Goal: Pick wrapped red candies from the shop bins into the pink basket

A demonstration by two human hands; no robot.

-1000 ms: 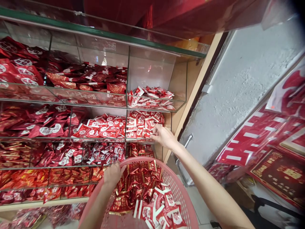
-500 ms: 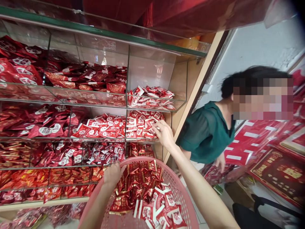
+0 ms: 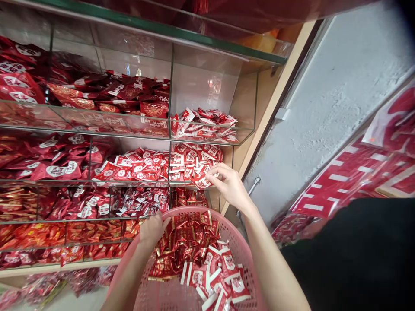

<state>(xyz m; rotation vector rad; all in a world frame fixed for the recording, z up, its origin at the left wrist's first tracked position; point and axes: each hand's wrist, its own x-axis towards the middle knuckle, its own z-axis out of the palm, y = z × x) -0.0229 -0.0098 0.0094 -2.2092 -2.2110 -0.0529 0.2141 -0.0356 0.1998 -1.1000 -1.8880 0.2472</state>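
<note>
My left hand point(image 3: 151, 229) is closed over the far-left rim of a pink plastic basket point(image 3: 232, 229). Inside the basket lie dark red and gold wrapped packets point(image 3: 191, 235) and several red-and-white candy packets point(image 3: 227, 268). At the right end of a glass shelf, my right hand point(image 3: 228, 185) pinches one red-and-white candy packet point(image 3: 201, 179) between thumb and fingertips, by the compartment's front edge. Similar packets point(image 3: 184, 157) are heaped behind it in that compartment.
Glass-divided shelves point(image 3: 129, 183) hold heaps of red packets. Bagged goods point(image 3: 42, 283) lie below. A wooden side panel point(image 3: 259, 134) stands beside a grey wall point(image 3: 311, 112) at right. A dark blurred shape point(image 3: 356, 259) fills the lower right, near red packaged goods point(image 3: 327, 185).
My right hand has drawn a candy packet out toward the shelf's front edge. The person in green at right has left view, and a dark shape now covers the lower right.
</note>
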